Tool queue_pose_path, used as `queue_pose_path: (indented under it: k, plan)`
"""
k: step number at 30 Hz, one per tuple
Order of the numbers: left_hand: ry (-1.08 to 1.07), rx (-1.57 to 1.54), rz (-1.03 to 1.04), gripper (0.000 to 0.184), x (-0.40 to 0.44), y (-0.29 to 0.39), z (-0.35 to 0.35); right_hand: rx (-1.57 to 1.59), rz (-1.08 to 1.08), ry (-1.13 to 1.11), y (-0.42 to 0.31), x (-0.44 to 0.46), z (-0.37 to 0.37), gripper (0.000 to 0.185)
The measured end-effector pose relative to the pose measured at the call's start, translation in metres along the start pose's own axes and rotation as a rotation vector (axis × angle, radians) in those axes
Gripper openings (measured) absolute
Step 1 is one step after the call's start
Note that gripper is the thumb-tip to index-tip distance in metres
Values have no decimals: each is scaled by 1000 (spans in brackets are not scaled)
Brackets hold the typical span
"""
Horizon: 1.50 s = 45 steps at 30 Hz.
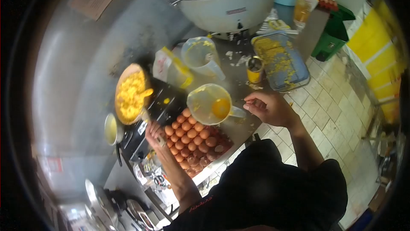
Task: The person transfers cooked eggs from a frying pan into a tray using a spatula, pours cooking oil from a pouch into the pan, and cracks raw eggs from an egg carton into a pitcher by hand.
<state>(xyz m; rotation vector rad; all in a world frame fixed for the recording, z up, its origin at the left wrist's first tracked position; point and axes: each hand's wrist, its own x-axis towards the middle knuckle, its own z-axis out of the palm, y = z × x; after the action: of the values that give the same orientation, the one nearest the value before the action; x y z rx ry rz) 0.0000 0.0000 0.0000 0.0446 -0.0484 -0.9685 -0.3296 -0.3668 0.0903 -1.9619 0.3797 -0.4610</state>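
Steel counter (234, 69) is bearing eggs (185, 138) beside the left hand (155, 135), which is gripping the pan (133, 67) of scrambled egg (130, 96) by its handle (146, 115); right hand (269, 108), loosely open, is hovering beside a jug (197, 108) holding yolk (221, 108).

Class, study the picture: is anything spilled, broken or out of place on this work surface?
Yes. A yellow blob sits on the black stove beside the pan, outside any container, probably spilled. Pale scraps litter the counter near the jugs. Opened shells lie among seemingly whole eggs.
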Motion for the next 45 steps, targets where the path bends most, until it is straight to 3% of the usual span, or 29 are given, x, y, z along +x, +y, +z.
queue_pose_path:
  k: [2, 3, 5, 8, 11, 14, 17, 20, 22, 24, 27, 29, 30, 34, 37, 38, 39, 40, 41, 43, 45]
  plan:
    - [-27, -1, 22, 22, 6, 16, 24, -54, -56, 136, 20, 12, 8, 19]
    - [4, -133, 88, 22, -19, -78, -10, -154, 94, 160, 39, -36, -56, 19]
    - [41, -32, 97, 22, -35, -79, 10, -105, 276, 305, 75, -40, -59, 18]
    - [93, 75, 139, 21, -61, -96, 23, -431, 70, 734, 166, -48, -64, 23]
    - [69, 75, 152, 21, -81, -130, 39, -446, 334, 864, 222, -62, -79, 25]
    - [95, 110, 210, 19, -106, -154, 50, 314, 699, 651, 238, -67, -81, 30]
    - [92, 191, 256, 21, -123, -189, 68, 749, 458, 823, 269, -44, -64, 36]
    - [124, 277, 328, 21, -138, -228, 99, 731, 565, 748, 279, -27, -74, 39]
    - [132, 311, 344, 21, -146, -246, 111, 311, 636, 742, 334, -14, -75, 41]
    - [119, 349, 361, 21, -149, -265, 124, 197, 720, 842, 346, -11, -78, 45]
    - [131, 382, 411, 10, -146, -302, 146, 343, 815, 1059, 351, -4, -78, 49]
    - [158, 408, 458, 5, -140, -330, 158, 219, 777, 1052, 357, -3, -85, 46]
    - [155, 407, 473, 9, -138, -339, 157, 372, 711, 1038, 349, -7, -95, 43]
    - [192, 471, 500, 12, -119, -397, 166, 26, 663, 968, 384, -3, -135, 39]
    - [263, 522, 563, 11, -91, -457, 176, 550, 464, 863, 405, 6, -163, 31]
    - [261, 615, 561, 18, -86, -471, 175, 329, 496, 803, 410, 11, -178, 29]
    - [381, 607, 575, 13, -76, -489, 178, 112, 514, 739, 404, 13, -194, 28]
    - [345, 621, 539, 13, -69, -500, 172, -105, 521, 667, 396, 16, -209, 26]
    - [308, 632, 511, 14, -61, -512, 165, -10, 391, 712, 388, 25, -221, 25]
    - [426, 742, 516, 14, -44, -545, 168, 202, 147, 778, 358, 37, -246, 22]
    - [452, 706, 492, 15, -30, -575, 166, 526, 186, 294, 194, 6, -274, 30]
